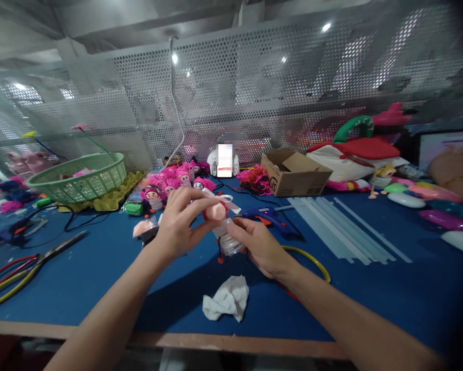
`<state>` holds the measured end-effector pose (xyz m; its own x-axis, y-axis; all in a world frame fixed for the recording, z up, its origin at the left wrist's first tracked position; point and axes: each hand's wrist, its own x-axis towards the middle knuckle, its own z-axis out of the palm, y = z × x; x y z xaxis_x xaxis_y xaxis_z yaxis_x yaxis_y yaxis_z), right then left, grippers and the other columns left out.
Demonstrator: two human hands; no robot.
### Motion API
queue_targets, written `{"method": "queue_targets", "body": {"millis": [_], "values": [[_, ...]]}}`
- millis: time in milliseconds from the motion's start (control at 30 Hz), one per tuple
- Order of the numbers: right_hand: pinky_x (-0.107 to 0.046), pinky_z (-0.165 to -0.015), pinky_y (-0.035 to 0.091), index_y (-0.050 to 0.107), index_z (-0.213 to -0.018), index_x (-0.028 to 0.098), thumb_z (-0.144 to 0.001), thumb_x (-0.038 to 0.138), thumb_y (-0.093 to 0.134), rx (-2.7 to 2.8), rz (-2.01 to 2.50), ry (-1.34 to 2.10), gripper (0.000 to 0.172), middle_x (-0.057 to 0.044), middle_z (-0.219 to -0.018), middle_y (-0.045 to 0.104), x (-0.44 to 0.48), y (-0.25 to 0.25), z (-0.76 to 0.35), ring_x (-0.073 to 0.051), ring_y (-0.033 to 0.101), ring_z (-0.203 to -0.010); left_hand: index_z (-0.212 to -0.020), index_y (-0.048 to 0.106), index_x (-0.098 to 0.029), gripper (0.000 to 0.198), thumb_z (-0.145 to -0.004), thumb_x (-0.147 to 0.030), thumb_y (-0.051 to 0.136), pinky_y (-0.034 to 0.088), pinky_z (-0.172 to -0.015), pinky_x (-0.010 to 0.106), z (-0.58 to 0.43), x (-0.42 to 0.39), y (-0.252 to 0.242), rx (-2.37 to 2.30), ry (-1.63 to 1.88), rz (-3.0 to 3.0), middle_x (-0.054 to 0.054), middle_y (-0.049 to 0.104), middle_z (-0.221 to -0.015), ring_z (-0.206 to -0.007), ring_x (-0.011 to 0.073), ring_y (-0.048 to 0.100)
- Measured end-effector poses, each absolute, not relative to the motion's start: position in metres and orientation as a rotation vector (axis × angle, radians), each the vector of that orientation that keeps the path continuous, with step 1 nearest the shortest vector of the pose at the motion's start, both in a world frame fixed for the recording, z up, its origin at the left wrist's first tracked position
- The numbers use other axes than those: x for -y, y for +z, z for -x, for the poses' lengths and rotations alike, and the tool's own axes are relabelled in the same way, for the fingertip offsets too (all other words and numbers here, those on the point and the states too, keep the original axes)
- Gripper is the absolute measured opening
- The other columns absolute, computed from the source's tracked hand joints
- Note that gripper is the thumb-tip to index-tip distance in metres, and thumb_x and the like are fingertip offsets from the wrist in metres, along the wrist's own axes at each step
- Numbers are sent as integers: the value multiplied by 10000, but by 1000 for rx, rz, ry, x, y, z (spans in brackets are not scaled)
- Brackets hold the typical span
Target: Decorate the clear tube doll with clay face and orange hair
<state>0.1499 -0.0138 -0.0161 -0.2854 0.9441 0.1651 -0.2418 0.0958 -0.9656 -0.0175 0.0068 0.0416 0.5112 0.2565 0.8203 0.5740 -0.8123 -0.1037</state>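
Over the middle of the blue worktable [278,319], I see a small doll [231,247] held up clear of the surface. Left hand [179,221]: thumb and fingers pinching the red-rimmed, peach doll head [217,211], white ribbon [234,204] sticking out beside it. Right hand [264,247]: thumb on top, gripping the clear ribbed plastic body just below the head; can't tell from my feed whether the two parts are joined. Orange foot [220,260] dangles underneath on a thin dark limb. Crumpled white tissue [227,299] lies nearer the table edge. Blue glue gun [280,219] behind right hand, translucent glue sticks [332,232] spread to its right, cardboard box [303,180] beyond. Yellow handle [323,268] pokes out by the right wrist, rest of that tool hidden. Left side, I log scissors [59,249], green basket [115,175] on a yellow egg tray [111,197], pink-haired dolls [152,196] clustered behind left hand.
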Motion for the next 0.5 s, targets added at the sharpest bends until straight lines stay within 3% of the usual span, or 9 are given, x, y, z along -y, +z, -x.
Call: {"method": "queue_targets", "body": {"millis": [200,500], "values": [[-249,-521,430,607,-824,136,-696,426,617,1185,729,1592,317,-8,-657,618,15,-13,-149,-107,548,-526,-956,603,-267,260,-712,-180,627,367,-689,315,22,-9,34,512,-1174,2249,25,524,-810,-767,148,481],[-262,-639,431,620,-880,156,-718,371,615,1224,706,1471,270,-19,-805,645,13,-18,-149,-102,554,-621,-960,610,-251,216,-746,-247,583,358,-718,348,20,-9,31,487,-1201,2231,46,482,-866,-817,170,464]]}}
